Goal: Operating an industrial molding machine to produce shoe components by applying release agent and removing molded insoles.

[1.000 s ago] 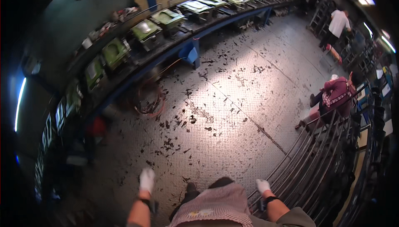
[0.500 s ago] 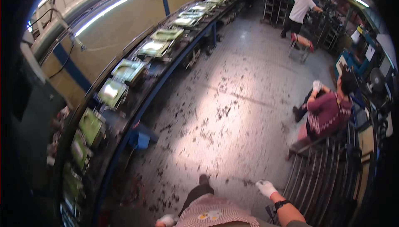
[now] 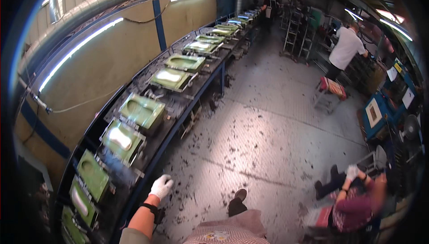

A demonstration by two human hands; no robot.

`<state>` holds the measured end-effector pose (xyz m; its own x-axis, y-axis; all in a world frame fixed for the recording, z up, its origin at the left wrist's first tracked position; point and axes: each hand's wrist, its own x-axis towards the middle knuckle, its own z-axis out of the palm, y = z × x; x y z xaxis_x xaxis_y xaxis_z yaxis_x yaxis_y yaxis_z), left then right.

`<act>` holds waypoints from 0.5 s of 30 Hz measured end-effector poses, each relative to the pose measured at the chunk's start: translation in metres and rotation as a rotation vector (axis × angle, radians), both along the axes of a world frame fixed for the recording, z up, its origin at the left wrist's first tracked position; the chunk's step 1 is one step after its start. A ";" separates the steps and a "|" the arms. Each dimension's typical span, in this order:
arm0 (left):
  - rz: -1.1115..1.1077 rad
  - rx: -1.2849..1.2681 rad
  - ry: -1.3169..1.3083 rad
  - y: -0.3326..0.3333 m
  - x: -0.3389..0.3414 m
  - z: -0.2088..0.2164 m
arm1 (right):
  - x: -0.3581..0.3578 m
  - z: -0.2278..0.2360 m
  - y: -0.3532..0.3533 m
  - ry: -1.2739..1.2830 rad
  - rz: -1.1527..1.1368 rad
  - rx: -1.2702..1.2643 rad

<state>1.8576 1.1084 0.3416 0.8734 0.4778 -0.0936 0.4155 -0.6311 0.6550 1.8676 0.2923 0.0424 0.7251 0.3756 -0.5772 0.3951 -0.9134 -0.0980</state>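
Observation:
My left hand [image 3: 161, 186], in a white glove with a dark band at the wrist, hangs over the floor beside the conveyor line. Its fingers are loosely bent and apart, and I see nothing in it. Nearest to it on the line lie green sole-shaped moulds: an opened one has a plain half [image 3: 93, 172] and another half with a bright, shiny sole shape [image 3: 119, 139]. The moulds continue in a row along the line [image 3: 166, 119]. My right hand is out of the picture. My checked apron [image 3: 232, 227] and one dark shoe [image 3: 240, 194] show at the bottom.
On the right a seated person in a maroon top [image 3: 357, 208] holds gloved hands together. Farther off, someone in a white shirt [image 3: 346, 47] stands beside a stool with a red cushion [image 3: 333, 87]. A blue machine [image 3: 380, 114] borders the aisle. Dark scraps litter the floor [image 3: 250, 132].
I have stepped forward along the aisle; the seated person is now lower in view. My left hand has swung up and forward; my right hand has dropped out of the picture.

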 end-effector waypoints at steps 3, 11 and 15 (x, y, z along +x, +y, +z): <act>-0.010 -0.118 -0.130 -0.018 0.189 0.037 | 0.137 -0.018 -0.011 -0.039 0.004 -0.064; -0.331 -0.297 0.238 -0.038 0.416 0.011 | 0.599 0.267 0.296 -0.125 -0.469 0.377; -0.263 -0.337 0.238 0.004 0.582 -0.005 | 0.835 0.322 0.380 -0.240 -0.344 0.384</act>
